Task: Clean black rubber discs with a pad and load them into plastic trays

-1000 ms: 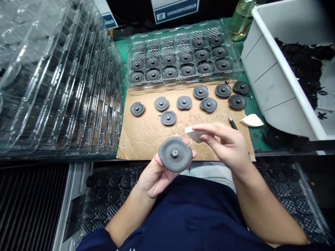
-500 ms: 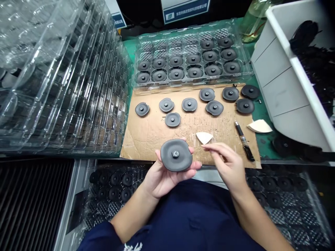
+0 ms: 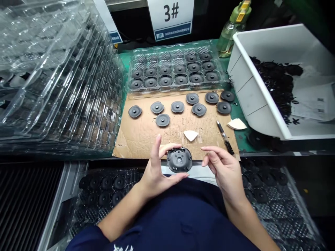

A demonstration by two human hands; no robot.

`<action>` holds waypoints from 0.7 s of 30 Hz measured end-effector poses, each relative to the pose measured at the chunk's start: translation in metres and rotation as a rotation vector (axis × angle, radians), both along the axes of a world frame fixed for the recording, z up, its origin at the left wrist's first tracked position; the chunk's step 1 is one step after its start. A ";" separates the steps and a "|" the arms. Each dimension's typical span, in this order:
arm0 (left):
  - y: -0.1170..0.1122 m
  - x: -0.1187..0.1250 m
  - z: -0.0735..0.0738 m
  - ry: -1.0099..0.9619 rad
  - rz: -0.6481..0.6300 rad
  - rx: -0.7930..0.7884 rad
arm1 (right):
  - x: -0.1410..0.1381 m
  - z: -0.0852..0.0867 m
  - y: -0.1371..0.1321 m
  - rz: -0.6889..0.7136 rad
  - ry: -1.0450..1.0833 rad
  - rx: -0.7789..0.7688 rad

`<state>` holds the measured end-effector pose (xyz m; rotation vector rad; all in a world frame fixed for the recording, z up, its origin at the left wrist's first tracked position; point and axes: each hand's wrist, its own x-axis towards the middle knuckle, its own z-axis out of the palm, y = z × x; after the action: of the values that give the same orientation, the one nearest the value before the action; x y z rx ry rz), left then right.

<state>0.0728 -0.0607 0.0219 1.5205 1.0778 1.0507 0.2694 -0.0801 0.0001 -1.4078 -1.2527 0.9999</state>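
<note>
My left hand (image 3: 154,170) grips a black oval plastic cover (image 3: 179,160) by its edges, between the thumb below and a finger above, with the index finger raised. The cover's underside, with small posts and holes, faces me. Just right of it, my right hand (image 3: 222,167) is loosely open, index finger stretched toward the cover and the others bent. I see nothing in that hand, and it does not touch the cover. A white wedge sponge (image 3: 191,135) lies on the cardboard (image 3: 141,139) beyond my hands. Several similar covers (image 3: 162,120) rest there, top side up.
A clear tray (image 3: 131,76) of covers stands behind the cardboard. Tall stacked trays (image 3: 65,87) rise at left. At right are a white bin (image 3: 251,87) of black parts, a green-topped bottle (image 3: 227,38), a pen (image 3: 225,137) and another sponge (image 3: 237,124).
The cover in my left hand has been turned over, from its smooth top to its underside. My right hand's fingers have loosened from a pinch. The view has shifted rightward.
</note>
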 end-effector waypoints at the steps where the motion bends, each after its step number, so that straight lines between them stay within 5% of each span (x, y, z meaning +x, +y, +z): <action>1: -0.002 0.000 0.000 0.028 -0.015 0.025 | 0.002 0.005 -0.002 0.036 0.004 0.014; 6: -0.011 0.000 0.003 0.003 -0.054 -0.119 | -0.002 0.024 -0.003 0.354 -0.170 0.209; 10: -0.014 -0.006 0.004 -0.190 0.046 -0.471 | -0.017 0.028 -0.001 0.257 -0.301 0.313; 13: -0.013 -0.016 0.000 -0.229 0.100 -0.506 | -0.012 0.030 0.018 0.230 -0.417 0.317; 16: -0.012 -0.031 -0.003 -0.106 0.202 -0.500 | 0.018 0.034 0.069 0.123 -0.579 0.218; 21: -0.016 -0.062 -0.004 0.199 0.253 -0.506 | 0.082 0.033 0.191 -0.119 -0.869 -0.069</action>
<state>0.0108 -0.0763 0.0179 1.1113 1.5709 0.7207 0.3517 0.1113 0.0334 -2.0443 -1.7136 0.3242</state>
